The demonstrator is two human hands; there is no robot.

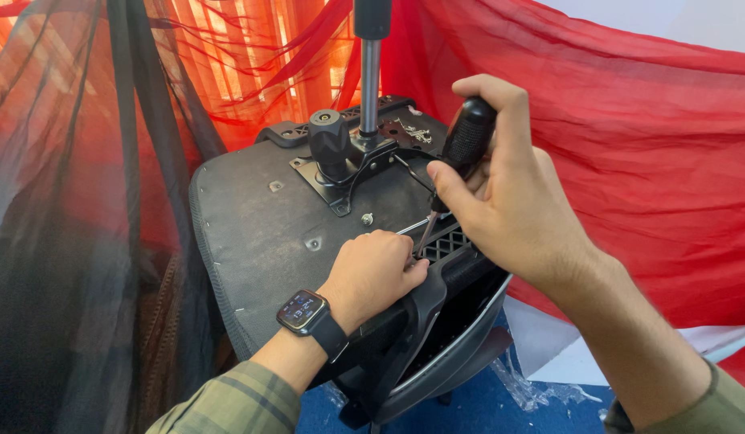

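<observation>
Black gauze (83, 201) hung at the far left, with orange-lit red cloth (630, 161) spreading behind and to the right; against this stood the upturned office chair seat (252, 233), its dark underside facing the camera; a bare screw hole showed near its upper left, and another dimple lower down, both without fasteners as far as could be seen.

Moving right, the left hand (372, 277), a smartwatch (302, 312) on its wrist, was curled nearly closed, knuckles up, pressing down on the black armrest bracket (437, 281) at the seat's edge; whether it pinched anything small between the fingertips could not be told.

Above it sat the metal mechanism plate (348, 173) with a black knob (328, 141) and the gas-lift column (370, 80) rising out of frame; one screw (367, 218) stood seated just below the plate.

Further right, the right hand (509, 201) was wrapped tight round the black handle of a screwdriver (457, 161), the shaft slanting down to a point just beside the left fingertips, at the bracket where it met the seat.

By my reading, the work on that bracket fastener was mid-way: the tool was engaged, the bracket was on the seat; whether the screw was going in or out could not be judged.

No container showed; crumpled clear plastic (541, 390) lay on the blue floor (469, 410) at lower right.
</observation>
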